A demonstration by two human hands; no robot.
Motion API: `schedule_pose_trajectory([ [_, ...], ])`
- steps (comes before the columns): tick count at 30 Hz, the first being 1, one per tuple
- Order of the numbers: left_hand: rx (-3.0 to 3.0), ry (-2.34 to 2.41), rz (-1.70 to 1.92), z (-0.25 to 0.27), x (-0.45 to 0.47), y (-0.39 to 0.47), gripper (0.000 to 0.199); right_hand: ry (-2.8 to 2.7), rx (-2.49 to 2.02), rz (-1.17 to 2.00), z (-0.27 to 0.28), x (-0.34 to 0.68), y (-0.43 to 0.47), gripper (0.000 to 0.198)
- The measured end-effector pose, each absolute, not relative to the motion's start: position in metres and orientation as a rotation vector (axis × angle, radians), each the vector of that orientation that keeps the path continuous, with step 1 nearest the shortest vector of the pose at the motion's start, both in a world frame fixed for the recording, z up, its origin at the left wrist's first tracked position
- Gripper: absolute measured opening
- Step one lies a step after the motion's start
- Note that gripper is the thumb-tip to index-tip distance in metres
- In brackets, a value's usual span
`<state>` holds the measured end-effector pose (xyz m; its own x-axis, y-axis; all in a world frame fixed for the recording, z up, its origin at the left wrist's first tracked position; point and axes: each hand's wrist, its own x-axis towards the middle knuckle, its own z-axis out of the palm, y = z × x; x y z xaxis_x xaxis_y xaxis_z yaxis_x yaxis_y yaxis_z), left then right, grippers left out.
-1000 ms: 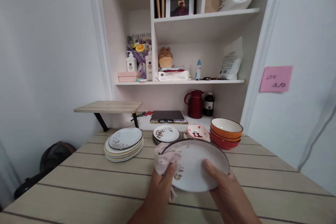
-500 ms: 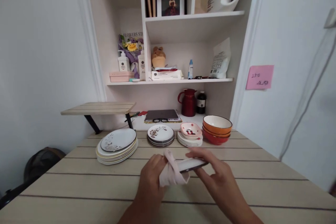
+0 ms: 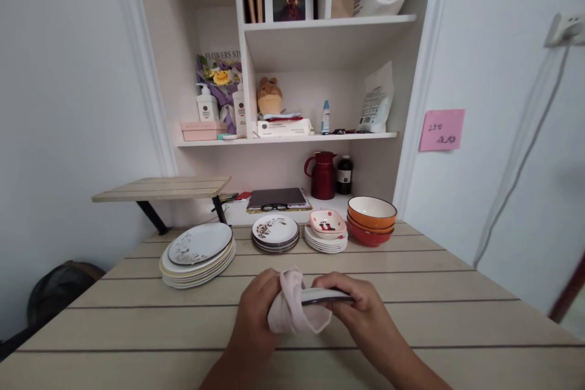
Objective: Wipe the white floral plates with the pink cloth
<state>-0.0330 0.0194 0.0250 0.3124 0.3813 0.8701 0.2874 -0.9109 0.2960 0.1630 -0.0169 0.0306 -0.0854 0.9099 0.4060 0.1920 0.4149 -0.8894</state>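
A white plate with a dark rim is held nearly level above the front of the table, seen almost edge-on. My left hand is closed on a pale pink cloth that wraps around the plate's left side. My right hand grips the plate's right edge, thumb and fingers on either side of the rim. Beyond my hands stand a stack of small flowered plates, a square pink dish on white saucers, and, farther left, a stack of larger plates.
Orange and red bowls are stacked at the table's back right. A closed laptop with glasses, a red jug and a dark bottle sit behind. A small raised shelf stands at the back left.
The plate has turned flatter and sits slightly lower and to the left. My right hand's fingers have closed onto its edge. The camera view has shifted a little.
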Motion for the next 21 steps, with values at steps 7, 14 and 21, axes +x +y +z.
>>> schedule_pose_trajectory([
  [7,2.266,0.715,1.518,0.022,-0.032,0.019,0.009,-1.414,-1.008,0.981,0.021,0.162,-0.012,0.009],
  [14,2.048,0.754,1.48,0.027,-0.032,0.017,0.013,-1.277,-1.036,1.062,0.006,0.163,-0.007,0.018],
  [21,1.709,0.721,1.433,0.028,-0.033,0.016,0.038,-0.992,-0.932,1.241,0.005,0.154,-0.01,0.032],
])
